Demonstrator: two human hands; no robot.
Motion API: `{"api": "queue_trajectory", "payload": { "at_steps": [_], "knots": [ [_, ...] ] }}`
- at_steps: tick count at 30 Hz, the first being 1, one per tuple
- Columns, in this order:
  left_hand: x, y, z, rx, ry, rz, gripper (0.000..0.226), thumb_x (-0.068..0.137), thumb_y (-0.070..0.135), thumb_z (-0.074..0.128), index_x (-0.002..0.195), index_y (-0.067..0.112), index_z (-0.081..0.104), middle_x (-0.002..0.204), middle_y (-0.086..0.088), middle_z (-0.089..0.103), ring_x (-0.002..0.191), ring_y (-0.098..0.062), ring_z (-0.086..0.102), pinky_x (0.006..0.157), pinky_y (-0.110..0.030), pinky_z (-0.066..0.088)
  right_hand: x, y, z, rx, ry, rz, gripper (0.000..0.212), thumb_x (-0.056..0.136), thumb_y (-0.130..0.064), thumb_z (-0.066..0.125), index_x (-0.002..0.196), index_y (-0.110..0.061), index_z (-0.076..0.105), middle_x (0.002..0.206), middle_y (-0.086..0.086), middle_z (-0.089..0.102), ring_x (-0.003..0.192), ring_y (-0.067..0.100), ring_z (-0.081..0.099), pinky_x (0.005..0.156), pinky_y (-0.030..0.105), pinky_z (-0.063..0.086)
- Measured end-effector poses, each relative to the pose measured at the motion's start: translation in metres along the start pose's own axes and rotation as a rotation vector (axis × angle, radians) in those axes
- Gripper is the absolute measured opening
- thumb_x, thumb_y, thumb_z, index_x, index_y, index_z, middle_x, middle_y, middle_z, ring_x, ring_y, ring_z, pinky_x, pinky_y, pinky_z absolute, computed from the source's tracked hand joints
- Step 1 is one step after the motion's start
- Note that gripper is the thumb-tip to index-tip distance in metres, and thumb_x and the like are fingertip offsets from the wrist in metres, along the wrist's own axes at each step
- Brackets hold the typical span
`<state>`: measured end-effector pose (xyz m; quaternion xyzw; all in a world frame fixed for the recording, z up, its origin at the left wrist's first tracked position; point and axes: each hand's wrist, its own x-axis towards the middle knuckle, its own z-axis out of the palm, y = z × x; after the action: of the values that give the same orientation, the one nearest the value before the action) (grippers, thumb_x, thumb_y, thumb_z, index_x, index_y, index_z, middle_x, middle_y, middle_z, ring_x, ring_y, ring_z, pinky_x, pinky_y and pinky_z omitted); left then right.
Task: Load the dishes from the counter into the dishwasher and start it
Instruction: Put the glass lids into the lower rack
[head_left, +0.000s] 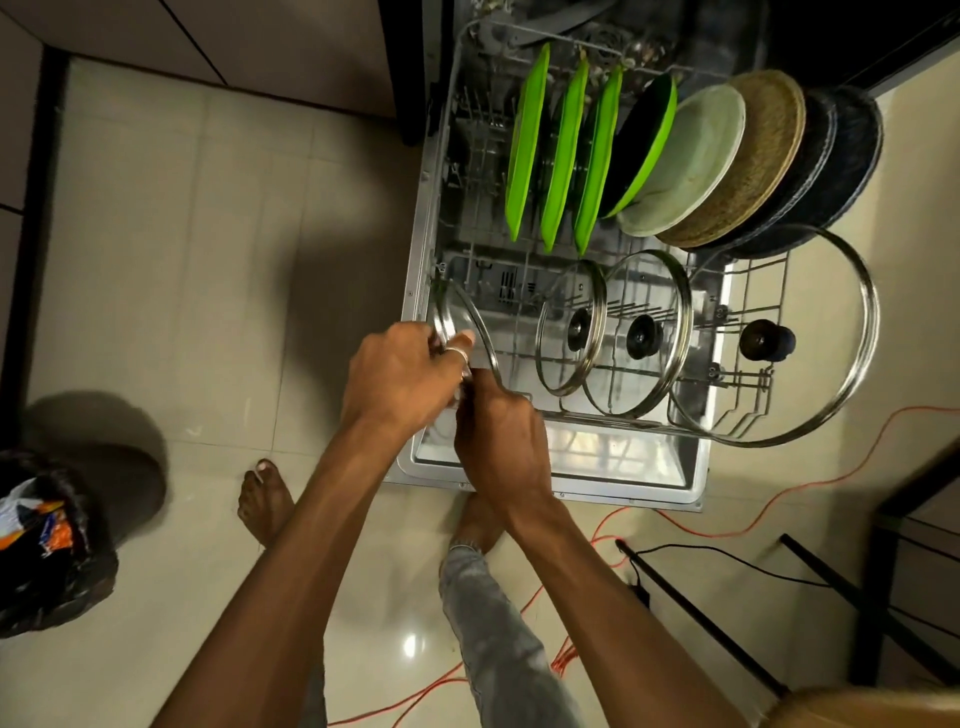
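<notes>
Glass lid (460, 317) stands on edge at the left front corner of the dishwasher rack (602, 413), just left of frame centre, above the open door (623, 460); both hands are on it, the left hand (405, 369) curled over its near rim, the right hand (498, 436) closed round its lower edge, probably to steady it while it seats between the tines; its knob is hidden. Its edge line runs from upper left to lower right, face turned toward the three standing lids (639, 332) at right; being round, it has no other long axis. Green plates (530, 140) stand in the row above.
</notes>
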<state>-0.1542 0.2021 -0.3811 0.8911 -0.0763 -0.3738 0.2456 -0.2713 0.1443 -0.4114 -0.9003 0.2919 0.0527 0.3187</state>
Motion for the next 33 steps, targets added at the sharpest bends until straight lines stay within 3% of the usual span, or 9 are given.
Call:
{"api": "queue_trajectory", "payload": {
  "at_steps": [5, 8, 11, 15, 22, 27, 31, 33],
  "knots": [
    [0.002, -0.002, -0.002, -0.055, 0.02, -0.005, 0.038, 0.096, 0.059, 0.047, 0.093, 0.027, 0.068, 0.083, 0.011, 0.074, 0.072, -0.014, 0.073, 0.077, -0.038, 0.059, 0.005, 0.019, -0.006, 0.047, 0.008, 0.16, 0.009, 0.1, -0.005, 0.054, 0.104, -0.002, 0.061, 0.068, -0.001, 0.055, 0.048, 0.009, 0.049, 0.046, 0.014, 0.03],
    [0.002, -0.005, -0.001, -0.075, -0.023, 0.009, 0.035, 0.096, 0.055, 0.048, 0.097, 0.026, 0.069, 0.088, 0.01, 0.074, 0.074, -0.015, 0.073, 0.084, -0.039, 0.058, 0.015, 0.03, -0.007, 0.087, 0.031, 0.203, 0.007, 0.1, -0.009, 0.053, 0.101, -0.005, 0.059, 0.068, 0.0, 0.056, 0.052, 0.015, 0.051, 0.049, 0.026, 0.041],
    [0.003, -0.01, -0.002, -0.089, -0.035, -0.002, 0.032, 0.097, 0.049, 0.05, 0.1, 0.024, 0.07, 0.088, 0.009, 0.075, 0.076, -0.017, 0.074, 0.087, -0.04, 0.057, 0.029, 0.039, -0.007, 0.116, 0.082, 0.247, 0.011, 0.1, -0.01, 0.053, 0.104, -0.005, 0.062, 0.071, 0.001, 0.059, 0.056, 0.015, 0.053, 0.052, 0.021, 0.035],
    [0.002, -0.012, -0.003, -0.106, -0.052, -0.01, 0.028, 0.1, 0.042, 0.051, 0.099, 0.021, 0.069, 0.084, 0.007, 0.076, 0.073, -0.014, 0.074, 0.087, -0.038, 0.057, 0.045, 0.049, -0.007, 0.208, 0.097, 0.325, 0.014, 0.101, -0.011, 0.053, 0.107, -0.005, 0.064, 0.081, 0.003, 0.066, 0.066, 0.016, 0.06, 0.061, 0.021, 0.042],
    [0.003, -0.016, 0.003, -0.144, -0.074, -0.028, 0.029, 0.098, 0.049, 0.052, 0.097, 0.025, 0.068, 0.081, 0.008, 0.076, 0.07, -0.011, 0.074, 0.085, -0.037, 0.058, 0.067, 0.063, 0.004, 0.262, 0.048, 0.467, 0.015, 0.1, -0.011, 0.053, 0.111, -0.007, 0.063, 0.093, 0.005, 0.069, 0.08, 0.019, 0.065, 0.074, 0.025, 0.047],
    [0.004, -0.018, 0.003, -0.14, -0.087, -0.009, 0.027, 0.1, 0.047, 0.052, 0.102, 0.026, 0.069, 0.083, 0.008, 0.076, 0.066, -0.008, 0.073, 0.082, -0.035, 0.059, 0.081, 0.068, 0.007, 0.294, 0.072, 0.519, 0.015, 0.1, -0.013, 0.053, 0.108, -0.011, 0.065, 0.094, -0.001, 0.068, 0.081, 0.016, 0.065, 0.063, 0.016, 0.045],
    [0.005, -0.02, 0.002, -0.144, -0.085, -0.008, 0.028, 0.101, 0.047, 0.052, 0.102, 0.026, 0.069, 0.082, 0.008, 0.076, 0.068, -0.008, 0.073, 0.083, -0.036, 0.059, 0.095, 0.073, 0.01, 0.322, 0.037, 0.595, 0.017, 0.098, -0.016, 0.054, 0.107, -0.015, 0.068, 0.099, 0.001, 0.072, 0.09, 0.019, 0.068, 0.082, 0.03, 0.056],
    [0.005, -0.02, 0.001, -0.135, -0.087, -0.003, 0.028, 0.101, 0.047, 0.051, 0.102, 0.026, 0.069, 0.082, 0.008, 0.075, 0.068, -0.008, 0.073, 0.081, -0.035, 0.06, 0.103, 0.074, 0.008, 0.306, -0.003, 0.639, 0.018, 0.097, -0.015, 0.054, 0.106, -0.017, 0.07, 0.097, 0.001, 0.071, 0.086, 0.017, 0.067, 0.073, 0.026, 0.055]
  ]
}}
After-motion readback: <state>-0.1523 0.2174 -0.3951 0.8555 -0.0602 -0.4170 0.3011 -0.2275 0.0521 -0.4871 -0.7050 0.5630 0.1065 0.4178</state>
